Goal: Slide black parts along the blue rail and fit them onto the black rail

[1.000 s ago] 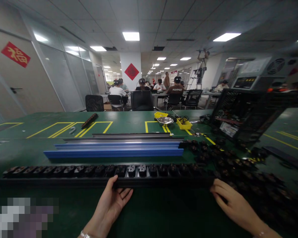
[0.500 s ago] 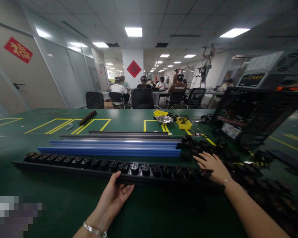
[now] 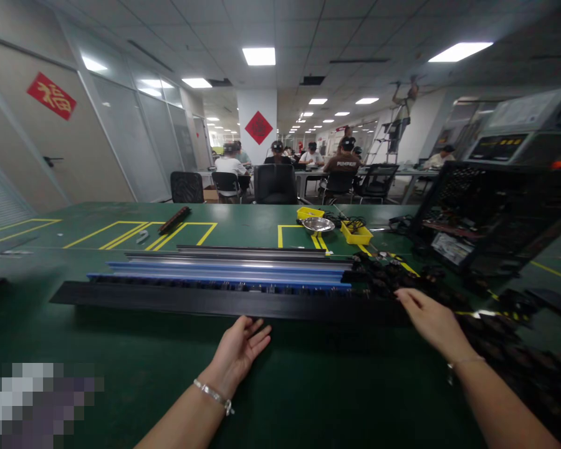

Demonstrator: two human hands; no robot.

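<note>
A long black power strip (image 3: 206, 302) lies across the table in front of me, tipped so its flat side faces me. Only the tops of its black socket modules (image 3: 240, 287) show along the far edge. My left hand (image 3: 244, 349) is at the strip's lower edge near its middle, palm up, fingers stretched out and apart. At the right end, my right hand (image 3: 432, 321) is closed, with thumb and fingertips pinching the strip's end. Just behind lie blue rails (image 3: 224, 273) and a grey rail (image 3: 252, 252).
Many loose black socket modules (image 3: 505, 349) lie at right. An open computer case (image 3: 477, 218) stands behind them. Yellow bins (image 3: 356, 234) and a metal bowl (image 3: 318, 225) sit at the back. A dark strip (image 3: 174, 220) lies far left. People sit at tables beyond.
The power strip has rolled away from me, from sockets up to flat side facing me. My left thumb has come off its top edge; my right fingers have closed from a spread position.
</note>
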